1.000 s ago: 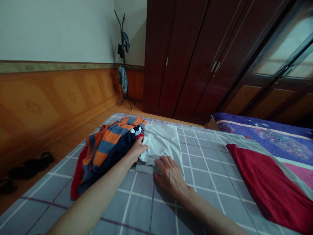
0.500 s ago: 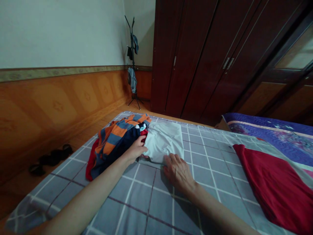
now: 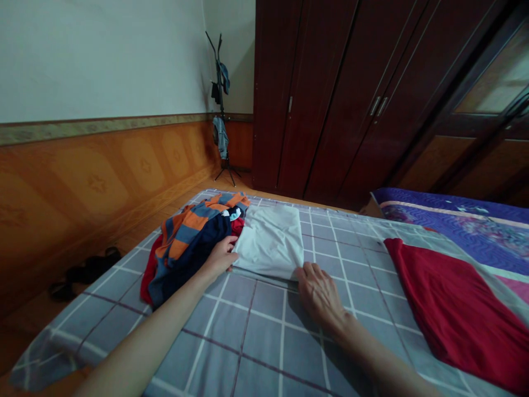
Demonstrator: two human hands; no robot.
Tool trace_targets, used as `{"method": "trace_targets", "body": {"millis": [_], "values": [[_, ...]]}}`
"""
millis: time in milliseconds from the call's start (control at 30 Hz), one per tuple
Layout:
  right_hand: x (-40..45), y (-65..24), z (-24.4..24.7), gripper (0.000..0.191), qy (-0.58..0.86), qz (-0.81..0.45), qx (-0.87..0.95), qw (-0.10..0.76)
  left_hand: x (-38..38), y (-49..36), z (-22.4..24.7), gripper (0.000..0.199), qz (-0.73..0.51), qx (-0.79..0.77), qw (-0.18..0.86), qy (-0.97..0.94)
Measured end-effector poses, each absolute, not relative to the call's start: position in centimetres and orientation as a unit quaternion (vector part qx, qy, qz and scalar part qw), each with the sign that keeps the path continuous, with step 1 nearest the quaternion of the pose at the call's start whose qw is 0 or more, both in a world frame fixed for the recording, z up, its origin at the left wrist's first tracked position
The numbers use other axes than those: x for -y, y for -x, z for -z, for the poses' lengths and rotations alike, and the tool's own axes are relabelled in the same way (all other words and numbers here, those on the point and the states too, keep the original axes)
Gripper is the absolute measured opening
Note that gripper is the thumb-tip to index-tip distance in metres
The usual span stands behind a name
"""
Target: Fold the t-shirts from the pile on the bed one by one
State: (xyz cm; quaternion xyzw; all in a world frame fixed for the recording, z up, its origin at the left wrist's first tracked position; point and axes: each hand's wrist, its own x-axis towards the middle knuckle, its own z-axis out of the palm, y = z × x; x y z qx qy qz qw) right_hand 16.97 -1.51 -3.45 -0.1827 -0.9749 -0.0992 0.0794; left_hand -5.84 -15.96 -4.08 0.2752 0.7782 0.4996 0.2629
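A pale, folded cloth [image 3: 270, 240] lies flat on the grey checked bed cover [image 3: 264, 325]. At its near left corner, my left hand [image 3: 222, 257] pinches the edge between thumb and fingers. My right hand [image 3: 317, 286] has its fingers curled on the near right corner of the same cloth. Left of the cloth, touching it, is a heap of clothes [image 3: 185, 237] with orange and grey checks, dark blue and red. A red cloth [image 3: 450, 309] is spread out at the right.
Behind the bed stand a dark red wardrobe [image 3: 322, 99] and a black coat rack [image 3: 221, 105] with garments on it. A purple patterned bedspread [image 3: 446, 220] is at the right. Dark footwear [image 3: 86, 273] sits on the floor at the left.
My right hand has moved right along the near edge to the cloth's corner. My left hand stays at the left corner. The view has shifted slightly.
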Motion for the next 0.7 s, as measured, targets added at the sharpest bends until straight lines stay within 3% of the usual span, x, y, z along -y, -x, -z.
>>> {"method": "trace_targets", "body": {"millis": [167,300,533,700], "values": [[1.6,-17.4,3.8,0.020,0.176,0.066,0.977,0.098,17.2,5.8,4.4,0.051,-0.367,-0.865,0.140,-0.311],[1.0,-17.8,3.9,0.020,0.203,0.034,0.971,0.118,17.7,4.9,4.3,0.044,-0.273,-0.900,0.100,-0.325],[0.8,-18.7,4.0,0.021,0.195,0.009,0.971,0.138,17.2,4.4,3.5,0.015,-0.201,-0.903,0.125,-0.358],[0.8,-22.2,3.4,0.023,0.195,-0.011,0.972,0.134,18.4,1.4,3.1,0.015,-0.210,-0.871,0.219,-0.387]]}}
